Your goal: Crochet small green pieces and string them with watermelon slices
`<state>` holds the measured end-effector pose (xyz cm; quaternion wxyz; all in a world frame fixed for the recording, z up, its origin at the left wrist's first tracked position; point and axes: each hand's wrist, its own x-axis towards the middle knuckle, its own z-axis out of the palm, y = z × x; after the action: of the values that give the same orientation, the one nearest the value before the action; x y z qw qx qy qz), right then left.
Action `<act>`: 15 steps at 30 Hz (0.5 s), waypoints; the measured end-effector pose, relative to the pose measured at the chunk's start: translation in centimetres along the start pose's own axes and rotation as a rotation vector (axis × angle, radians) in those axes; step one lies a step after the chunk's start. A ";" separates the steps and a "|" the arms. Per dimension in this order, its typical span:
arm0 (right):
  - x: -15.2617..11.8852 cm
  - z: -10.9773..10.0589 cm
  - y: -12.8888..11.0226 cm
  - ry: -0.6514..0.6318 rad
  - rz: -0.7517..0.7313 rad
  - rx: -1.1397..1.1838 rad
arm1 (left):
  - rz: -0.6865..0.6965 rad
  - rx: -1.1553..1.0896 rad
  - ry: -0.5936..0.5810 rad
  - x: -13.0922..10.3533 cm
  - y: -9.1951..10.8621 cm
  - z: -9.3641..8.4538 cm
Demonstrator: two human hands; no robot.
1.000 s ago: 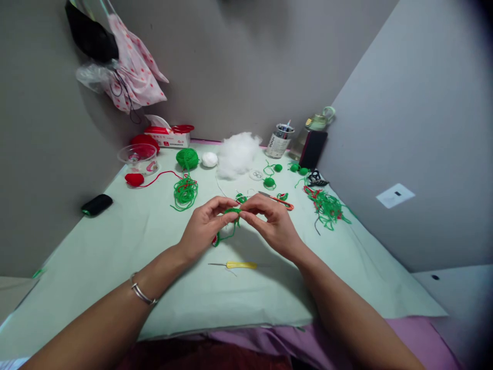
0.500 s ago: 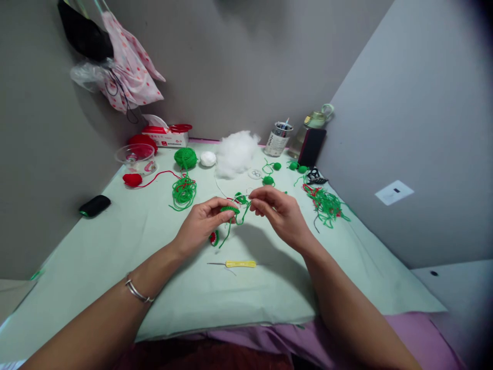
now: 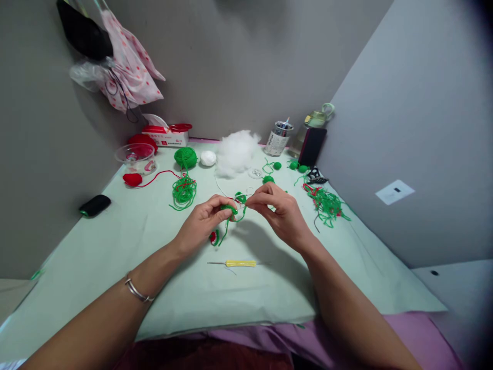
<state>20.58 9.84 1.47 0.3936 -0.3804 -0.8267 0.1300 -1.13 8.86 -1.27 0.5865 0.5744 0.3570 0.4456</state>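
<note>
My left hand [image 3: 204,218] pinches a small green crochet piece [image 3: 230,209] between thumb and fingers, partly covered by them. A green yarn tail hangs below it. Close by on the right, my right hand [image 3: 277,208] has its thumb and forefinger pressed together. A thin pale line runs from those fingertips to the green piece; whether it is a needle or yarn I cannot tell. Beneath my left hand lies a small red, white and green crochet piece [image 3: 214,237]. The yellow-handled crochet hook [image 3: 241,263] rests on the table in front of both hands.
Behind my hands are a green yarn ball [image 3: 185,158], a white yarn ball [image 3: 208,159] and fluffy white stuffing [image 3: 238,153]. Tangled green and red yarn [image 3: 327,206] lies right, near a leaning phone [image 3: 313,147] and a pen can [image 3: 279,140]. A black case [image 3: 94,205] sits left.
My right hand has shifted slightly left, its fingertips closer to the green piece. The left hand stays nearly in place, and the piece has tilted a little in its grip.
</note>
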 end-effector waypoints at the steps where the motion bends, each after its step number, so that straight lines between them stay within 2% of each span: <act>1: 0.0 0.0 0.0 -0.005 0.001 0.004 | 0.008 0.003 -0.004 0.0 0.0 0.0; 5: 0.0 -0.1 -0.1 -0.006 0.014 0.009 | 0.067 0.031 0.002 0.1 -0.1 0.0; 10: 0.0 -0.1 -0.1 -0.026 -0.007 0.003 | 0.017 0.009 -0.026 -0.1 -0.1 -0.1; 15: -0.1 0.0 -0.2 -0.050 -0.024 0.017 | 0.044 0.037 -0.054 0.0 -0.2 -0.2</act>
<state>20.52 9.65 1.57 0.3776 -0.3636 -0.8397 0.1417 -1.31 8.94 -1.45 0.5753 0.6049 0.3364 0.4359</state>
